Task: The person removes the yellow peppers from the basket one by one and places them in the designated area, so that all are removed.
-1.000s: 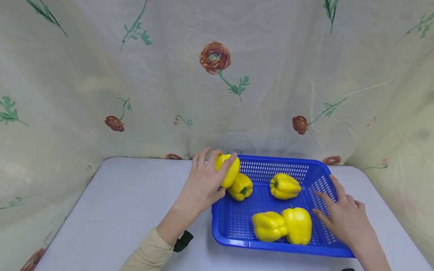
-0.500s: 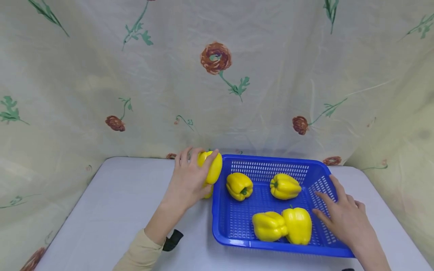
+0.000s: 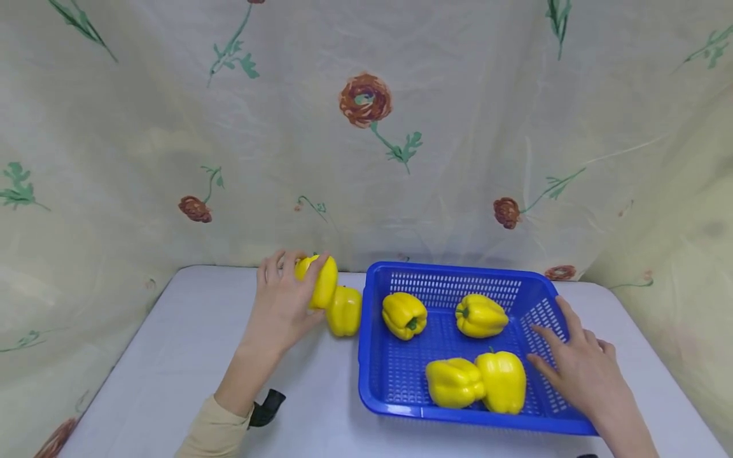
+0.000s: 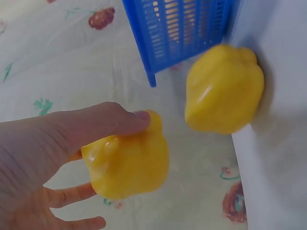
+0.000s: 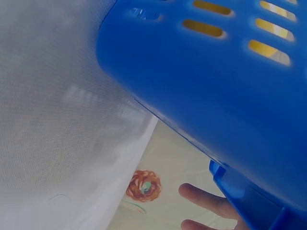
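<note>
My left hand (image 3: 283, 312) holds a yellow bell pepper (image 3: 323, 283), in the air left of the blue basket (image 3: 395, 410). In the left wrist view, the thumb presses across this held pepper (image 4: 129, 167), with fingers on its other side. Just beside the basket's left wall, a second yellow bell pepper (image 3: 344, 313) stands on the table. Several more yellow bell peppers (image 3: 404, 316) lie inside the basket. My right hand (image 3: 586, 369) straddles the basket's right rim, some fingers inside and others outside. In the right wrist view, fingertips (image 5: 206, 199) show past the basket's outer wall (image 5: 192, 86).
A white-covered table (image 3: 172, 356) bears the basket. Behind it hangs a pale curtain (image 3: 275, 127) with a printed flower pattern. A black strap (image 3: 267, 408) is on my left wrist.
My left hand has moved left with the pepper, from above the basket's left rim to over the table. The pepper beside the basket has come into sight. The right hand stays put.
</note>
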A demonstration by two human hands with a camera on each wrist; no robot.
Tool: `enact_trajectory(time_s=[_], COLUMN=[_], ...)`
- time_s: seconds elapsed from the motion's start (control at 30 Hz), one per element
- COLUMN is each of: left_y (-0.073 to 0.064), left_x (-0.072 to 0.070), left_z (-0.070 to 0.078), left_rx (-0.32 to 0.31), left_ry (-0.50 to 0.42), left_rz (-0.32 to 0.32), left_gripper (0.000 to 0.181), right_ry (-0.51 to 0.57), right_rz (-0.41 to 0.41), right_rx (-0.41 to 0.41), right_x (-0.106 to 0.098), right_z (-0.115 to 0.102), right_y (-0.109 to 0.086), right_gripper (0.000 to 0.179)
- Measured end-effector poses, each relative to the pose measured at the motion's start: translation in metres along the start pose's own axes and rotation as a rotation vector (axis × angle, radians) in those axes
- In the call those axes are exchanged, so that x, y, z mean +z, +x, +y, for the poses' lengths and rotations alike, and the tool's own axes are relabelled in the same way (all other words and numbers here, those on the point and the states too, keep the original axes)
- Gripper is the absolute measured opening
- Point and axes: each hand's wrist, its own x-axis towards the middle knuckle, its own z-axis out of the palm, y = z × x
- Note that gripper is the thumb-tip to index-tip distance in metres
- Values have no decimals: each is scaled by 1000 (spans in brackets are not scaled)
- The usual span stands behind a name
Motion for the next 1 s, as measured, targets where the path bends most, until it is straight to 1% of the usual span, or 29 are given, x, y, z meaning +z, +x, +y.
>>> enact_trajectory(time_s=[0.2, 0.4, 0.47, 0.63, 0.7, 0.8, 1.0], left_y=[-5, -7, -8, -11, -13, -15, -18], left_x=[5, 12, 15, 24, 29, 36, 45], left_z=[-13, -18, -18, -20, -21, -21, -19], left_rx=[-44, -61, -65, -94, -96, -87, -61], left_ry=[-4, 11, 23, 35, 39, 46, 55], left_rz=[-7, -1, -15, -80, -94, -98, -87], left_gripper=[92, 96, 95, 94, 93, 90, 86], right_ry=[-3, 1, 5, 6, 6, 5, 6], right_rz=[21, 23, 19, 7, 5, 8, 10], right_rx=[-14, -10, -5, 0, 1, 2, 6], right_x=[1, 2, 3, 4, 4, 4, 3], right_z=[-2, 0, 1, 1, 1, 1, 0], right_y=[1, 1, 0, 0, -1, -1, 0], right_gripper=[61, 61, 61, 61, 61, 61, 61])
